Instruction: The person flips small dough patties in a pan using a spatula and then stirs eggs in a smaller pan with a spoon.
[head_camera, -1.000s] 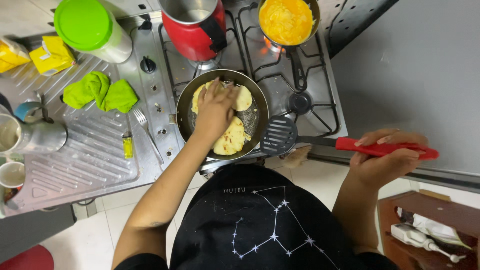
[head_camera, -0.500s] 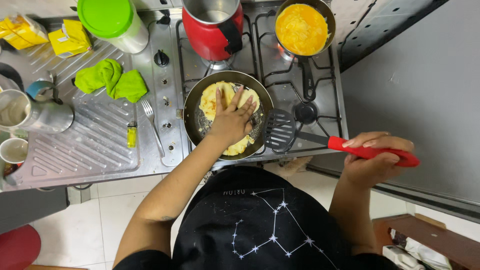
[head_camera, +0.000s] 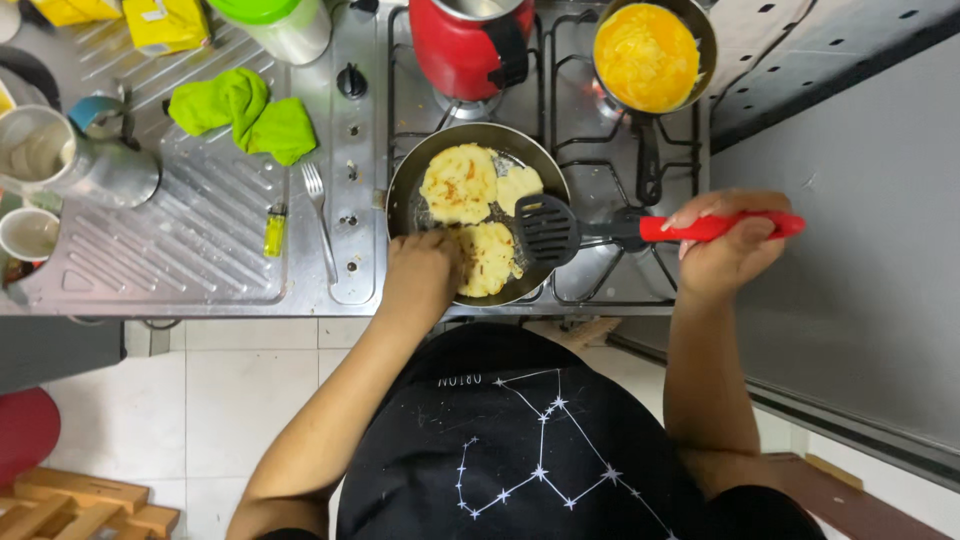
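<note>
A dark frying pan (head_camera: 397, 205) sits on the near left burner of the steel gas stove (head_camera: 350, 150). It holds three pale flatbreads: a browned one (head_camera: 458, 183) at the back, a small one (head_camera: 521, 184) beside it, and one (head_camera: 492, 258) near me. My left hand (head_camera: 423, 270) is at the pan's near edge, fingers curled on the left side of the near flatbread. My right hand (head_camera: 732, 245) grips the red handle of a black slotted spatula (head_camera: 546, 227), whose head lies over the pan's right side, next to the flatbreads.
A small pan of yellow scrambled egg (head_camera: 648, 55) cooks over a flame at the back right, a red pot (head_camera: 470, 42) behind the frying pan. On the drainboard lie a green cloth (head_camera: 245, 115), fork (head_camera: 320, 220), yellow lighter (head_camera: 273, 231), metal jug (head_camera: 70, 160) and cup (head_camera: 28, 233).
My left hand pulled back from lying flat on the flatbreads to the pan's near edge. My right hand swung the spatula head in over the pan. The view shifted right.
</note>
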